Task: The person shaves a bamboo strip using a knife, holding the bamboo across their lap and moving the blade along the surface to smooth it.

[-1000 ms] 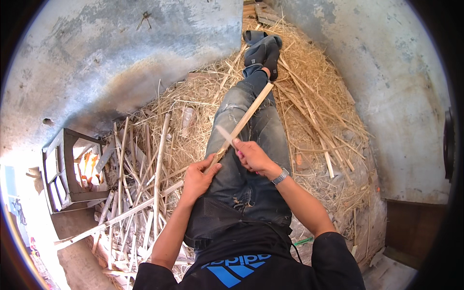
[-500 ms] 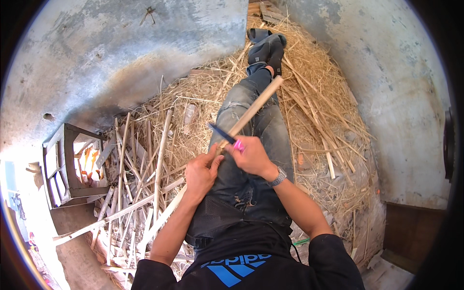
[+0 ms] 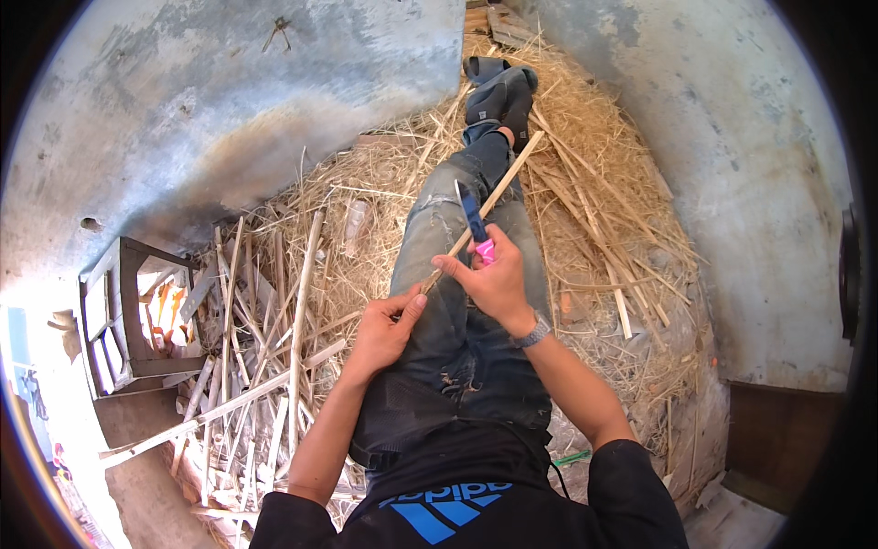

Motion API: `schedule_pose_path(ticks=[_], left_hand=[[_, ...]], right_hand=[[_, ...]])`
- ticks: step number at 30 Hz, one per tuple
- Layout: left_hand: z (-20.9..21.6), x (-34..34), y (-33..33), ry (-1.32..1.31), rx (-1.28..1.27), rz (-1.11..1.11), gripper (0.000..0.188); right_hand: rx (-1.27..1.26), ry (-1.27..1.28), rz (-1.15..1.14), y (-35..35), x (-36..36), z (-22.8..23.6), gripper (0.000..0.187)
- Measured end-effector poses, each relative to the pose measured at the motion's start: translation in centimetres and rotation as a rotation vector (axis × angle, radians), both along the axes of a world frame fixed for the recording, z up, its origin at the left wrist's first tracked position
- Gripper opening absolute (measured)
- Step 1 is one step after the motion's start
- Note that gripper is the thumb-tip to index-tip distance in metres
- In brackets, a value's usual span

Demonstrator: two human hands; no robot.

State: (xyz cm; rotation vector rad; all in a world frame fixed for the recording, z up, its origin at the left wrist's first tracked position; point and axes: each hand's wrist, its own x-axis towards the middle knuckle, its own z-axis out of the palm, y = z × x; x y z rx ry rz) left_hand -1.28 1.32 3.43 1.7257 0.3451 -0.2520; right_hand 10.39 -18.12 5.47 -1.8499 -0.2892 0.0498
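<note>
A long, thin wooden strip slants across my outstretched legs, its far end toward my feet. My left hand pinches the near end between thumb and fingertips above my thigh. In my right hand is a knife with a dark blade and a pink handle. The blade points away from me, just left of the strip, and I cannot tell if it touches it. My right thumb lies along the strip, a little farther out than the left hand.
Loose sticks and strips are heaped on the left, beside a dark wooden frame. Straw-like shavings and more strips cover the floor around my legs. Worn grey walls rise on both sides.
My right hand has moved away from my left, farther along the strip. The blade has swung to point more forward. The strip now shows a narrower side, as if turned.
</note>
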Motion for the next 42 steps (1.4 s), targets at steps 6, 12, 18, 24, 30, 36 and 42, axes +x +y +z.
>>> schedule_pose_path(ticks=[6, 12, 18, 24, 30, 36, 42], left_hand=[[-0.5, -1.3, 1.0, 0.088, 0.047, 0.011, 0.040], [0.3, -2.4, 0.6, -0.101, 0.468, 0.134, 0.037], [-0.8, -1.9, 0.7, -0.156, 0.678, 0.176, 0.032], [-2.5, -2.3, 1.4, -0.351, 0.705, 0.187, 0.025], [-1.5, -0.6, 0.3, -0.341, 0.756, 0.132, 0.023], [-1.3, 0.4, -0.1, -0.310, 0.749, 0.101, 0.026], [-2.5, -1.2, 1.0, -0.464, 0.746, 0.173, 0.022]], right_hand=[[-0.037, -0.085, -0.285, -3.4, 7.2, -3.6, 0.048], [-0.100, -0.147, -0.380, -6.0, 7.9, -2.8, 0.042], [-0.223, 0.004, -0.108, -5.5, 6.5, -4.3, 0.058], [-0.447, -0.011, -0.254, -4.6, 8.1, -6.6, 0.058], [-0.289, -0.043, 0.090, 0.7, 0.0, -7.4, 0.050], [-0.311, 0.099, 0.184, 0.4, -2.9, -5.3, 0.048], [-0.121, -0.046, -0.182, -3.1, 2.9, -6.0, 0.041]])
